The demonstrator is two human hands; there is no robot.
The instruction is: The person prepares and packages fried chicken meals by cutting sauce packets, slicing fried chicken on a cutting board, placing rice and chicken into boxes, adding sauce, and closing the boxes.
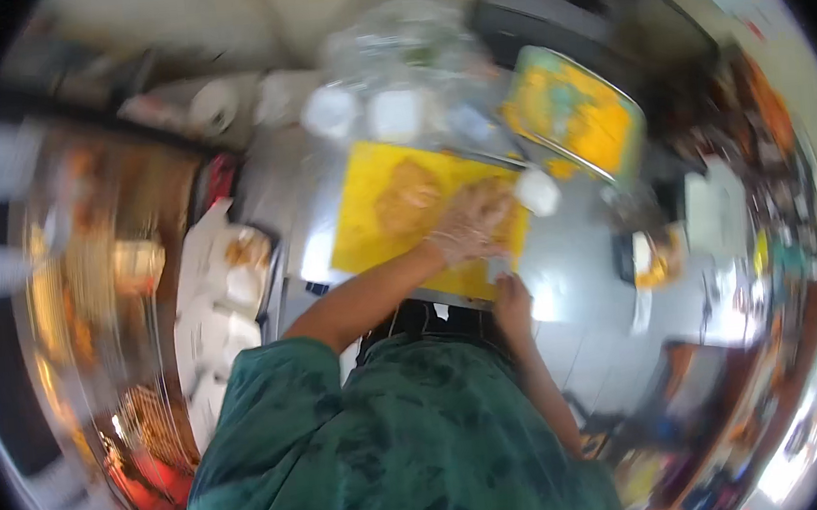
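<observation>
A yellow cutting board (362,222) lies on the metal worktop in front of me. On its left half rests a flat, light-brown piece of food (407,197), perhaps meat; blur hides the detail. My left hand (474,216), in a clear plastic glove, is spread over the right half of the board, above more brownish food. My right hand (513,304) is by the board's near right corner, its fingers closed around the handle of a wide blade (499,270), perhaps a knife or cleaver, which reaches over the board. A small white round thing (538,191) touches the board's right edge.
A green-rimmed tray of orange-yellow food (612,128) stands behind at the right. White containers (396,116) and clear plastic bags (405,44) are behind the board. White foam boxes (199,273) stand at the left. A small container with yellow food (653,259) is at the right.
</observation>
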